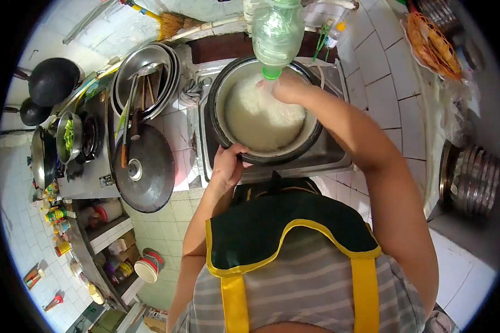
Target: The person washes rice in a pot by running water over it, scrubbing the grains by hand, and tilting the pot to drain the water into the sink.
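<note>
A round, dark-rimmed pot (224,133) sits in the metal sink (339,83). In it is cloudy whitish water with pale grains that look like rice (261,111). My left hand (228,165) grips the pot's near-left rim, thumb over the edge. Over the pot's far side is my right hand (288,89), bent downward with its fingertips hard to make out; whether they are closed is unclear. Just above it, a green plastic bottle (278,36) hangs neck down, its green mouth (271,72) close to the right hand's knuckles.
Left of the sink are stacked metal basins (172,83) with a ladle and a large dark lid (150,183). Farther left, a pan of green vegetables (68,136) stands by the stove. A bucket (148,266) is on the floor. A basket (433,47) stands at upper right.
</note>
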A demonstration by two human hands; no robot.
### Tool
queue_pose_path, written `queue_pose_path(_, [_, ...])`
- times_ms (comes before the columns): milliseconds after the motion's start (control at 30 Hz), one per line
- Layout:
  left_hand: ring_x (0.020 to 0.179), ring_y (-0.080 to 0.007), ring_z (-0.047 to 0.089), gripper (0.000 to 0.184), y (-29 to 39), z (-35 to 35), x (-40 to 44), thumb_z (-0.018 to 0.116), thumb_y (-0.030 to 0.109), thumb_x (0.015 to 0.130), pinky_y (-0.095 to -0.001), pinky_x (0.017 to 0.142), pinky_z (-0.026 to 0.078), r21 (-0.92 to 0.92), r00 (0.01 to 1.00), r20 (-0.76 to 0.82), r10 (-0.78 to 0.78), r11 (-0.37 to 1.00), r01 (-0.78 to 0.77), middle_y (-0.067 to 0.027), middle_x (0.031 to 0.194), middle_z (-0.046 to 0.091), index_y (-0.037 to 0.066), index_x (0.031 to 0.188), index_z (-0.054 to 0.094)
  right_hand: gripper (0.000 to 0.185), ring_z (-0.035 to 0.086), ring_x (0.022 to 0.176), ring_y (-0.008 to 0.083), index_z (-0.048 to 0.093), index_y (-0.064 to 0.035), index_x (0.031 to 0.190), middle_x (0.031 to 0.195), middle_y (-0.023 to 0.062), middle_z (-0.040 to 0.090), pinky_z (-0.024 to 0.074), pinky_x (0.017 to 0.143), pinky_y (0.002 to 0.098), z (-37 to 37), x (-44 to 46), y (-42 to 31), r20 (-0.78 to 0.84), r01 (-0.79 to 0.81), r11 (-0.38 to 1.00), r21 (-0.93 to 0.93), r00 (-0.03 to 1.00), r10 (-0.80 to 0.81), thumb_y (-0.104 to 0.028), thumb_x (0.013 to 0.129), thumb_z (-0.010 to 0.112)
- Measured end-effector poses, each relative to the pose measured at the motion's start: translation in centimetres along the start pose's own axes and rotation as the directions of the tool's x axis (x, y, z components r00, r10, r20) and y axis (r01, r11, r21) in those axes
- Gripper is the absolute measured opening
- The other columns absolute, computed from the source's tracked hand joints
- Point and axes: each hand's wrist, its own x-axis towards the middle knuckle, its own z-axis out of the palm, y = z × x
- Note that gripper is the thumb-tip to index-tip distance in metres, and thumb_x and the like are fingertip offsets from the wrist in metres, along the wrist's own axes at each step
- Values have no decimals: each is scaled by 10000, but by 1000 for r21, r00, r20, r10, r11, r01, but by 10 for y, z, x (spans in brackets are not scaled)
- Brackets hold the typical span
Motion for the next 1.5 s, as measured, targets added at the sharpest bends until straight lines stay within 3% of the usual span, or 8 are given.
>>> queue_pose_path(167, [614, -217, 579, 108, 0, -3, 5, 474, -40, 725, -340, 496, 505, 17, 1000, 11, 17, 1000, -17, -92, 740, 562, -3, 821, 505, 240, 575, 828, 352, 573, -27, 981, 961, 189, 583, 448, 755, 445, 55, -15, 4, -105, 76, 926, -370, 987, -123, -120, 792, 457])
queue_pose_path(500, [696, -195, 584, 274, 2, 7, 0, 502, -21, 701, -334, 515, 513, 65, 999, -43, 20, 998, -18, -71, 847, 576, 38, 969, 506, 248, 573, 844, 335, 601, -18, 890, 922, 203, 589, 447, 735, 434, 5, -55, -44, 391, -71, 989, 128, 920, 15, -207, 773, 492])
queue_pose_path(600, [722, -202, 585, 264, 2, 5, 0, 499, -16, 709, -349, 551, 518, 39, 1000, -6, -7, 999, 8, -76, 868, 573, 33, 969, 503, 252, 574, 831, 344, 595, -31, 888, 922, 192, 591, 448, 753, 427, 2, -26, -12, 146, 168, 931, -324, 981, -126, -221, 790, 462])
queue_pose_path(800, [639, -207, 578, 151, 4, 16, 1, 479, -41, 718, -345, 533, 511, 41, 1000, 3, -7, 999, 6, -97, 783, 561, -21, 866, 498, 256, 516, 957, 361, 543, -63, 970, 987, 207, 544, 394, 826, 487, 35, 20, -38, -174, -182, 982, 56, 966, 189, -229, 787, 475])
queue_pose_path(1000, [717, -181, 580, 265, -2, -6, 10, 506, -4, 710, -353, 539, 507, 33, 998, 45, -33, 999, 32, -52, 859, 573, 53, 968, 509, 318, 397, 1114, 337, 515, -128, 1080, 1129, 153, 485, 340, 882, 495, 54, -32, -45, 241, 555, 800, -225, 828, -507, -191, 769, 501])
queue_pose_path(1133, [730, -184, 572, 279, -4, -5, 7, 519, 11, 698, -346, 557, 490, 60, 999, 17, -30, 998, 29, -41, 849, 565, 63, 972, 507, 304, 506, 981, 333, 548, -124, 1059, 1005, 162, 559, 386, 837, 469, 0, -30, -33, 479, 216, 972, -87, 865, -149, -220, 775, 499])
queue_pose_path(1333, [728, -189, 557, 270, -4, 4, 3, 521, 10, 699, -347, 567, 468, 94, 999, -17, -38, 995, 39, -45, 851, 560, 59, 964, 502, 305, 519, 906, 376, 548, -19, 956, 957, 223, 548, 395, 812, 467, 111, 76, -13, -113, -206, 929, 306, 962, 251, -262, 782, 485])
queue_pose_path(1500, [696, -195, 563, 230, -4, -13, 15, 512, -8, 709, -348, 551, 479, 13, 994, 8, -111, 994, 111, -64, 844, 558, 45, 933, 500, 346, 405, 1119, 330, 543, -83, 1065, 1216, 163, 422, 327, 893, 499, 86, -24, -58, 195, 520, 833, -189, 851, -487, -210, 744, 523])
